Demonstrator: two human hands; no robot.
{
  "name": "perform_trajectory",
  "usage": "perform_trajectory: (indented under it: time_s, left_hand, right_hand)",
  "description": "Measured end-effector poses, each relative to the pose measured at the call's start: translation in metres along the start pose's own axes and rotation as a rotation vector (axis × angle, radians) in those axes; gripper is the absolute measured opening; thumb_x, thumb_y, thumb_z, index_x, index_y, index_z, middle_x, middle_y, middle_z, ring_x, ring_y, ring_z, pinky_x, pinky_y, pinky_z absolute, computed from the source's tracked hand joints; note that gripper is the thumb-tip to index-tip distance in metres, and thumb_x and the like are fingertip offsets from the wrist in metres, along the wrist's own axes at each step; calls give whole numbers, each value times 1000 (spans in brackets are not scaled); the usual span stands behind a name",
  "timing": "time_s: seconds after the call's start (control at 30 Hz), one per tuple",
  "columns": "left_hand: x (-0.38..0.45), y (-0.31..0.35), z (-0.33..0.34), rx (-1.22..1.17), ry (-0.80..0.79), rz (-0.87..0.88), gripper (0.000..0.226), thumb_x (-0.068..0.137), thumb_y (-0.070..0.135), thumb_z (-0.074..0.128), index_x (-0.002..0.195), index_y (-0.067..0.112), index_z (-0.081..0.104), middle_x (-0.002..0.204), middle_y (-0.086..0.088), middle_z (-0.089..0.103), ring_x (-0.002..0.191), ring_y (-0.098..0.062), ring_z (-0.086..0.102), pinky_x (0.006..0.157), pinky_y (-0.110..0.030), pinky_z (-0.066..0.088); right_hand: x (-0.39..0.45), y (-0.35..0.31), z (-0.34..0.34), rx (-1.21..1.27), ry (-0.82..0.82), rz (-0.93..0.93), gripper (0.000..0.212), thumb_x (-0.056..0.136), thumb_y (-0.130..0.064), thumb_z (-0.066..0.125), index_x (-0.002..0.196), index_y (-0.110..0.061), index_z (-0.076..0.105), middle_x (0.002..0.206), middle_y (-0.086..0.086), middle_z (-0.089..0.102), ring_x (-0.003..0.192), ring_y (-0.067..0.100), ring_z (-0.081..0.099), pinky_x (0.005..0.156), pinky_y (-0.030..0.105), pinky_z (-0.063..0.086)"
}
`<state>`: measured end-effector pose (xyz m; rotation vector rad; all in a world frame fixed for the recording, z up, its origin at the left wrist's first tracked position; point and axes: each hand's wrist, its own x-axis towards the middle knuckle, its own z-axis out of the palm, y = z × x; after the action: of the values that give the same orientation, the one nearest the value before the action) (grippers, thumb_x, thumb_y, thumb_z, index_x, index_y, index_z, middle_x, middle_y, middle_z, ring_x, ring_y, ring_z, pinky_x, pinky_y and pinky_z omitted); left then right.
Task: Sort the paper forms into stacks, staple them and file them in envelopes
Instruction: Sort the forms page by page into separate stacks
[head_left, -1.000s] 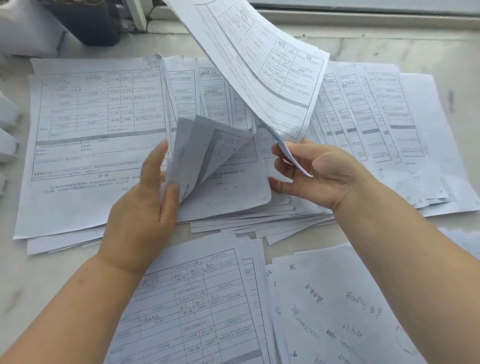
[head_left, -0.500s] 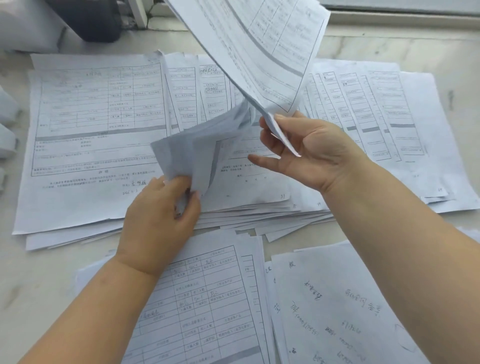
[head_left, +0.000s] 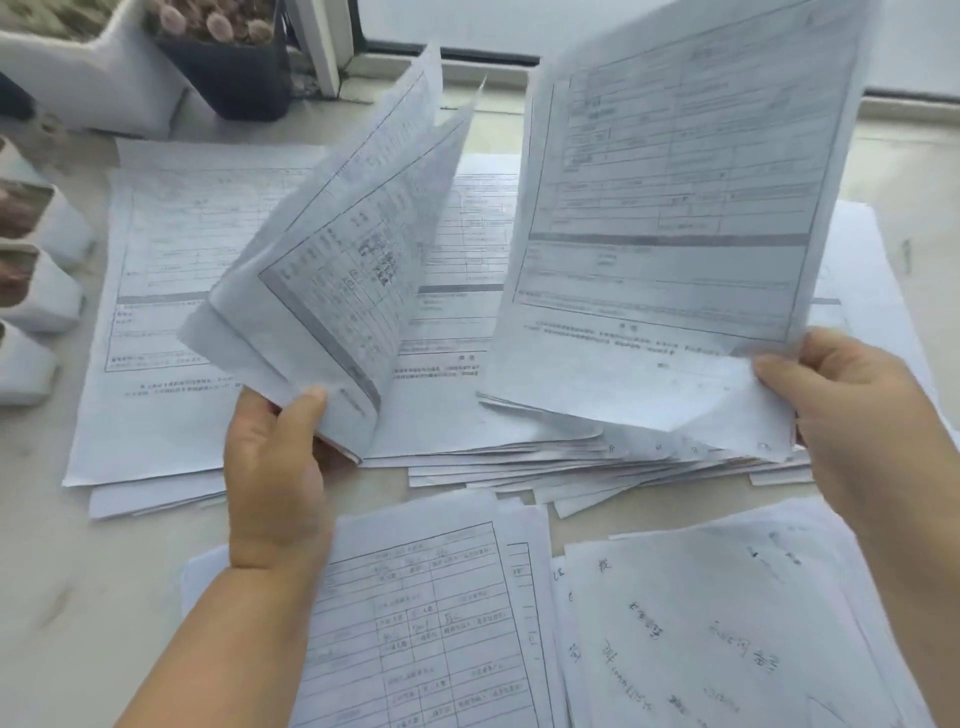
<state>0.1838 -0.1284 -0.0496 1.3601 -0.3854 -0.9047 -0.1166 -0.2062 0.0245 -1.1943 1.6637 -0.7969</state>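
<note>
Both arms reach forward, left hand (head_left: 275, 467) and right hand (head_left: 852, 415) each raised, thumb pinching in a grip.

A pale marble counter (head_left: 41, 571) carries spread stacks of printed forms (head_left: 171, 312), handwritten sheets (head_left: 727, 649) at its near edge, and potted succulents (head_left: 228, 57) along its far-left corner.

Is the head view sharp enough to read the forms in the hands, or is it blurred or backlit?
Head view: folded white printed sheets in the left hand are motion-blurred; the backlit flat white form in the right hand looks grey, text unreadable.
</note>
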Motion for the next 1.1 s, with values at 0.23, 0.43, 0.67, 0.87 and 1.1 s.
perform_trajectory:
  time_s: [0.23,0.43,0.67,0.87,1.1]
  left_hand:
    - [0,-3,-8,-22,-40,-3,17,84,15,57,99,20,64,93,7,71,94,-13,64,88,-31,51]
    - [-4,2,-12,-106,29,99,20,92,12,49,108,21,58,106,4,67,105,-18,60,89,-35,48]
    - [-5,3,-23,-129,82,141,20,99,12,46,117,17,54,121,-6,62,116,-26,59,98,-44,48]
    - [-9,-1,-16,211,-13,333,11,93,24,56,96,35,56,81,23,59,79,2,53,79,-21,47]
    - [2,-28,-7,885,-541,559,17,84,30,58,77,18,67,70,3,52,68,-9,44,64,-21,38]
  right_hand:
    - [1,-14,43,-86,-214,80,31,93,2,51,91,-18,73,92,0,77,89,24,70,78,41,54]
    - [22,-19,87,-178,-276,100,34,91,1,50,81,-22,73,88,-4,76,79,17,69,72,37,56]
    - [27,-13,95,-344,-220,37,41,69,-24,47,96,2,62,106,29,62,67,23,49,63,37,42]
    - [24,-14,109,-233,-364,87,23,92,-3,52,93,-13,73,99,8,75,81,21,63,73,39,50]
    - [30,0,122,-218,-349,142,22,87,-17,59,109,-20,64,79,9,69,67,19,61,62,37,49]
